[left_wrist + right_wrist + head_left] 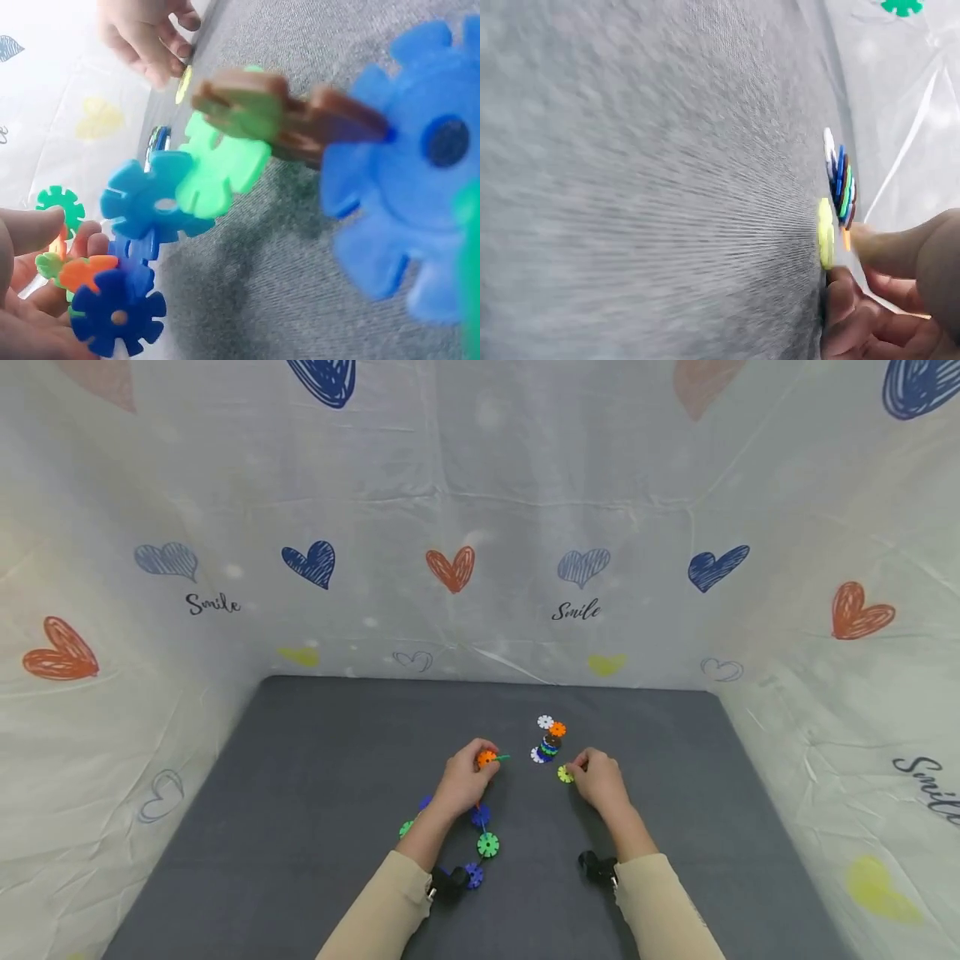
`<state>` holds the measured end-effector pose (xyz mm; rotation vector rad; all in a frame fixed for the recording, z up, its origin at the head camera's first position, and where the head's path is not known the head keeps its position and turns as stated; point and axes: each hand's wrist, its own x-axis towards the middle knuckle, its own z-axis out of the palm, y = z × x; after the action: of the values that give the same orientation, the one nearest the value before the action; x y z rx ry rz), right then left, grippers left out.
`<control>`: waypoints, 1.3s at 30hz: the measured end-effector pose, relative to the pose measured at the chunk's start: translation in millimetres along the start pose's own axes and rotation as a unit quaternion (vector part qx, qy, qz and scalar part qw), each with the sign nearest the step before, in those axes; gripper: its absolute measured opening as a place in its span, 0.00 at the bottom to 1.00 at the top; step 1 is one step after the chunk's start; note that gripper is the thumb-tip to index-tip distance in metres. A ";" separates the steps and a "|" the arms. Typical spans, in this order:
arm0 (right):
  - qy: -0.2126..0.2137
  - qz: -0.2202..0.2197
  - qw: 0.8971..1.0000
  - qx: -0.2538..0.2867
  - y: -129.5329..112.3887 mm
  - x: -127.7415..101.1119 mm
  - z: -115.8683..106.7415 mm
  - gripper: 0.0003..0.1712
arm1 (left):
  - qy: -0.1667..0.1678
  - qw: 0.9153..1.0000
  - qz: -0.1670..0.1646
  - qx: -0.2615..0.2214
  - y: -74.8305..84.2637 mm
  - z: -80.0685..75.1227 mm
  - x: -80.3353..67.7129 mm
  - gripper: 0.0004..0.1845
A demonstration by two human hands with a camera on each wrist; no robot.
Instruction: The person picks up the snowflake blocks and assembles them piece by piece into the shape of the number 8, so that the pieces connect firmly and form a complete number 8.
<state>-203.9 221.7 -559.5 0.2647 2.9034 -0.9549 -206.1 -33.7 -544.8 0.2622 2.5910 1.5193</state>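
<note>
My left hand [462, 778] grips one end of a linked chain of flower-shaped plastic discs, with an orange disc [486, 759] and a green disc [61, 208] at its fingers. From there the chain runs back through a dark blue disc [118, 313], a light blue disc [154, 196] and a brown disc [244, 101]; my left forearm hides part of it. A yellow disc [566, 774] lies nearly flat on the table, seen edge-on in the right wrist view. Fingertips of my right hand [600, 779] touch its near edge, and a gap shows between thumb and fingers.
Beyond the yellow disc is a small pile of loose discs [550, 747], with a white disc [545, 722] and an orange one [557, 729] behind it. The dark grey table [337, 735] meets a heart-printed cloth [510, 643] at its back and sides.
</note>
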 end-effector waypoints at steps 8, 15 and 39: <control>-0.006 -0.008 0.997 0.079 -12.9 -13.5 7.2 0.12 | 0.010 1.000 0.016 -0.020 0.7 1.0 0.1 0.09; -0.014 -0.081 0.950 0.302 -46.2 -30.4 14.6 0.14 | -0.001 0.999 0.035 0.010 3.3 0.8 0.3 0.08; 0.078 -0.174 0.936 0.297 -58.2 -36.9 23.4 0.08 | -0.003 0.998 0.059 0.006 15.6 -1.5 -5.6 0.04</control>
<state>-178.1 156.6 -539.9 -0.1644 2.7590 -1.9469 -199.7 -28.7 -530.4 0.4258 2.6244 1.5369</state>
